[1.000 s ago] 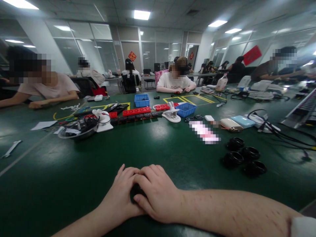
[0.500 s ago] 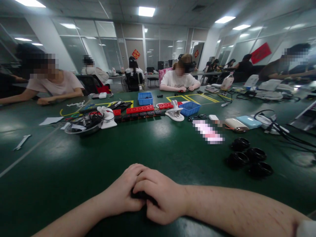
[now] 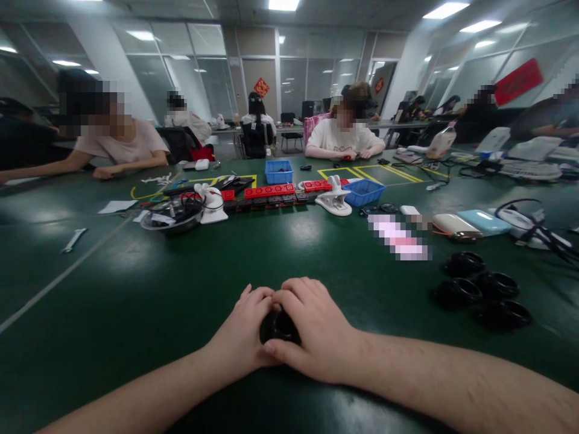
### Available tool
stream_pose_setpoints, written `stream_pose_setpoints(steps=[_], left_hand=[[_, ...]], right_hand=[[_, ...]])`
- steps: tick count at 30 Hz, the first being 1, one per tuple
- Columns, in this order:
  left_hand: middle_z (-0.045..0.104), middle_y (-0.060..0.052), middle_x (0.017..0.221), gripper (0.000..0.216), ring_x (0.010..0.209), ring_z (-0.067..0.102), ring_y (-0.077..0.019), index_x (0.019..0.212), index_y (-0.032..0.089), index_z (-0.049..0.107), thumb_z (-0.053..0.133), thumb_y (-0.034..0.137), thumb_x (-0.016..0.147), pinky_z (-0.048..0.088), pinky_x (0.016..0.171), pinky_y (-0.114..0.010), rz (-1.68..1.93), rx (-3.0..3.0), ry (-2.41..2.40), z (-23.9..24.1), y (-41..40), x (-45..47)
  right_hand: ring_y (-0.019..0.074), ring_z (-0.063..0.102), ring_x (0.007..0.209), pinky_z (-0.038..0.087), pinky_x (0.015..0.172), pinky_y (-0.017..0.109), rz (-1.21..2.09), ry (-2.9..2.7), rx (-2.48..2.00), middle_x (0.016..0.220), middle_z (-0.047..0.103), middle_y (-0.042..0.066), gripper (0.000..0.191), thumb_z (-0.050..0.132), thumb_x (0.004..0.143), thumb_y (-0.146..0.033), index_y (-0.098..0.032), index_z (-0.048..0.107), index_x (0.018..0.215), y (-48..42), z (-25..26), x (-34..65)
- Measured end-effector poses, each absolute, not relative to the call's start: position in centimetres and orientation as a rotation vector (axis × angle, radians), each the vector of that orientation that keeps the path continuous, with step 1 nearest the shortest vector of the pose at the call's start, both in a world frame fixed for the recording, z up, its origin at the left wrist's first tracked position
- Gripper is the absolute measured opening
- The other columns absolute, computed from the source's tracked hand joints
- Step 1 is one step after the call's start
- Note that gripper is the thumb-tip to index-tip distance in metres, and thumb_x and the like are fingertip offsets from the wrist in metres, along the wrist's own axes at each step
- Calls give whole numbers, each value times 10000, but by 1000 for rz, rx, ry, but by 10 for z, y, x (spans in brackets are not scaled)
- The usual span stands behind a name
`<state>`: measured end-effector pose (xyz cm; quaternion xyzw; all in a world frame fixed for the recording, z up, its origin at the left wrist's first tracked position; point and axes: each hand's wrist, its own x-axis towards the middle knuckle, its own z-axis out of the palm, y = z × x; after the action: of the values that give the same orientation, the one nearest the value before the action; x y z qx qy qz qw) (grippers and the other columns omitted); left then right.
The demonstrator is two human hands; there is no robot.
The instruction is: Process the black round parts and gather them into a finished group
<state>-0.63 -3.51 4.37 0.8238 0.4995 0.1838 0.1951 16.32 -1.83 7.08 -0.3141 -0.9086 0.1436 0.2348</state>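
A black, round, hollow part (image 3: 286,328) is between my two hands, low over the green table (image 3: 203,265). My left hand (image 3: 246,331) is wrapped round its left side. My right hand (image 3: 319,331) curls over its right side, with the thumb along the near edge and the fingers reaching across the far side. The fingertips of both hands meet at the top and cover much of the part. Off to the right stand several similar black hollow parts (image 3: 497,284) in a cluster.
Farther back are a red power strip (image 3: 270,191), a white clip stand (image 3: 335,202), blue bins (image 3: 279,172) and a metal bowl of cables (image 3: 172,223). A wrench (image 3: 74,240) lies left. Power banks (image 3: 484,222) and cords lie right. People sit around the table.
Both hands have moved slightly away from me and their grip has shifted, so the opening in the black part now shows. The view has turned a little to the left.
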Motion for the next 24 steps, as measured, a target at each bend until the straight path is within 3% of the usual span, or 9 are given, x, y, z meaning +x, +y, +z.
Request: stream_pose_setpoints(steps=[6, 11, 17, 24], left_hand=[[527, -66, 1066, 376, 1045, 498, -278, 930, 179, 570, 719, 254, 593, 161, 1048, -565, 551, 2280, 1337, 44, -30, -12], [475, -39, 1193, 447, 1162, 409, -258, 992, 230, 614, 747, 197, 567, 325, 1013, -389, 520, 2340, 1149, 43, -20, -23], [461, -26, 1248, 278, 1221, 354, -285, 867, 250, 654, 742, 265, 604, 128, 1072, -502, 383, 2416, 1075, 47, -13, -26], [492, -52, 1234, 515, 1199, 395, -281, 1078, 250, 589, 725, 275, 582, 139, 1071, -501, 342, 2484, 1070, 43, -15, -24]], right_hand=[[206, 474, 814, 413, 718, 371, 363, -2623, -940, 921, 539, 81, 300, 613, 733, -344, -138, 556, 942, -19, 70, 160], [212, 470, 904, 411, 792, 380, 438, -2571, -507, 975, 547, 97, 297, 494, 680, -175, -130, 553, 967, -11, 61, 163], [182, 485, 863, 414, 827, 367, 552, -2467, -213, 879, 546, 76, 254, 394, 617, -131, -153, 548, 818, -6, 51, 160], [193, 473, 854, 395, 854, 385, 523, -2525, -205, 860, 537, 67, 260, 385, 604, -178, -169, 544, 810, -7, 50, 158]])
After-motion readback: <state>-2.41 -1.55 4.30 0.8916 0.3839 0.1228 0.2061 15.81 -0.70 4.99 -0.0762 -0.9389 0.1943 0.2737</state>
